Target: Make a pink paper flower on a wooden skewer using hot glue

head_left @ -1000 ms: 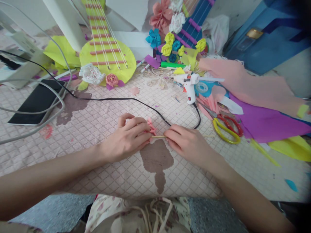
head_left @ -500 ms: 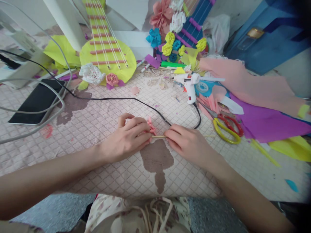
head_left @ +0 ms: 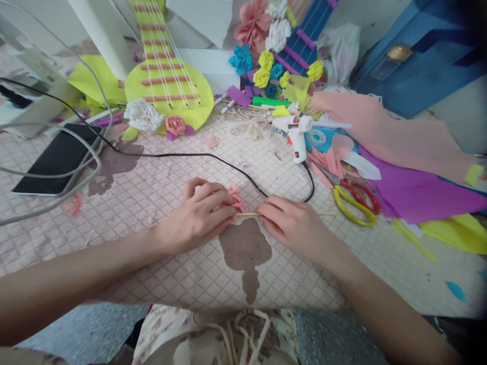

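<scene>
My left hand (head_left: 198, 218) is closed around a small pink paper flower (head_left: 236, 198), whose petals show past my fingertips. A thin wooden stick (head_left: 249, 214) runs from the flower to the right, low over the quilted mat. My right hand (head_left: 294, 225) pinches that stick, and the stick's far end (head_left: 327, 213) pokes out beyond my knuckles. Both hands rest on the mat in the middle of the head view, almost touching.
A white glue gun (head_left: 299, 133) with a black cord (head_left: 171, 155) stands behind my hands. Yellow and red scissors (head_left: 355, 203) lie at right by pink, purple and yellow paper sheets (head_left: 411, 192). A tablet (head_left: 57, 159) lies at left; a yellow paper guitar (head_left: 167, 81) and paper flowers (head_left: 266, 61) stand behind.
My left hand's fingers have shifted very slightly around the flower. Nothing else has visibly moved.
</scene>
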Action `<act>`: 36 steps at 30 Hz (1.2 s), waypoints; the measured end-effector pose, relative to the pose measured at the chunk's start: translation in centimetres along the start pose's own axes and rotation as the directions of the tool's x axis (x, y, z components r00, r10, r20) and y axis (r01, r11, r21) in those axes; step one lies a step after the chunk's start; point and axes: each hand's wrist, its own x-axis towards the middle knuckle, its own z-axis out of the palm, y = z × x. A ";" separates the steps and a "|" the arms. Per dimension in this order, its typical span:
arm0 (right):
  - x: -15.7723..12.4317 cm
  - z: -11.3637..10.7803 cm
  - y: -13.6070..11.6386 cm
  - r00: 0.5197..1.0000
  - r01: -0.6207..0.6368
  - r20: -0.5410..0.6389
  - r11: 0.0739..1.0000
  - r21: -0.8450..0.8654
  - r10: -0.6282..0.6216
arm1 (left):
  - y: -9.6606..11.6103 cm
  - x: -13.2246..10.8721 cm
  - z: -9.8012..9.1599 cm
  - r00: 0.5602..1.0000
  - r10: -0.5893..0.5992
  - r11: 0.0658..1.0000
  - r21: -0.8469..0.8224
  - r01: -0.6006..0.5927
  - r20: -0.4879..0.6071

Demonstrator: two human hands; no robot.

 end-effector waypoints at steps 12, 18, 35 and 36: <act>0.0 0.0 -0.1 1.000 -0.008 0.007 1.000 0.009 0.008 | -0.1 0.0 -0.2 1.000 0.007 1.000 0.027 -0.008 0.013; 0.0 0.1 -0.1 1.000 0.001 0.005 1.000 0.008 -0.001 | -0.1 -0.2 -0.1 1.000 0.010 0.999 0.030 -0.010 0.013; 0.0 0.5 -0.1 1.000 0.009 0.008 1.000 0.009 -0.009 | 0.1 0.0 -0.2 1.000 0.021 0.999 0.026 -0.020 -0.002; 0.0 0.5 0.0 1.000 0.010 0.007 1.000 0.009 -0.011 | 0.1 0.0 -0.2 0.999 0.032 0.999 0.028 -0.032 -0.008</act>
